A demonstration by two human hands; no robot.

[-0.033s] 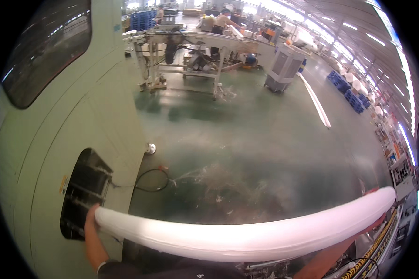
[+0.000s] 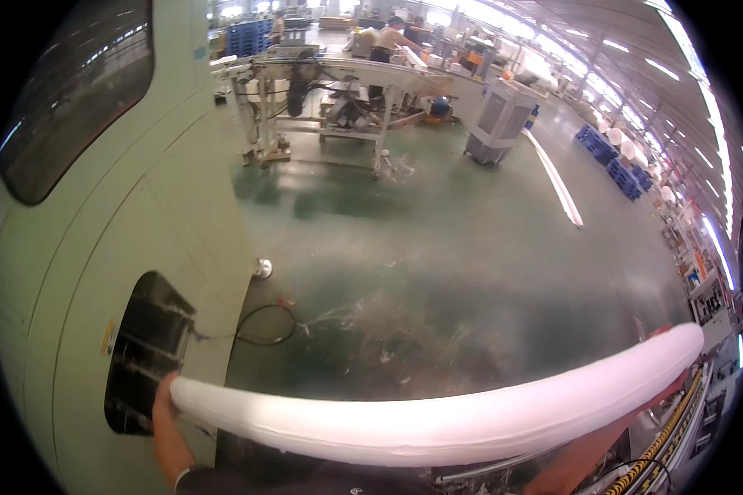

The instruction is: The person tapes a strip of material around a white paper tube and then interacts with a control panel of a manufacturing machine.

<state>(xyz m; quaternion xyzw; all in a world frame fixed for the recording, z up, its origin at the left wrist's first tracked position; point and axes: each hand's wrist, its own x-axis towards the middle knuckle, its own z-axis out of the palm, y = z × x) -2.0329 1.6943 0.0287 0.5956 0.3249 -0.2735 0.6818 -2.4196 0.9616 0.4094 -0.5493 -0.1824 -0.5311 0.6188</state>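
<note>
A long white roll (image 2: 437, 421) lies level across the bottom of the view, carried in the air. Its left end sits at a dark opening (image 2: 144, 355) in a pale green machine housing (image 2: 124, 214). My left hand (image 2: 163, 394) grips that left end, right by the opening. My right forearm (image 2: 586, 454) comes up from the lower right under the roll's right part. The roll covers the right hand, which holds it from below near the right end (image 2: 677, 351).
On the green floor lie a black cable loop (image 2: 264, 326), a small white object (image 2: 262, 266), loose fibres (image 2: 388, 326) and a long white strip (image 2: 557, 186). Beyond stand a frame machine (image 2: 330, 91), a grey unit (image 2: 499, 124), blue pallets (image 2: 611, 161) and a person (image 2: 388, 37).
</note>
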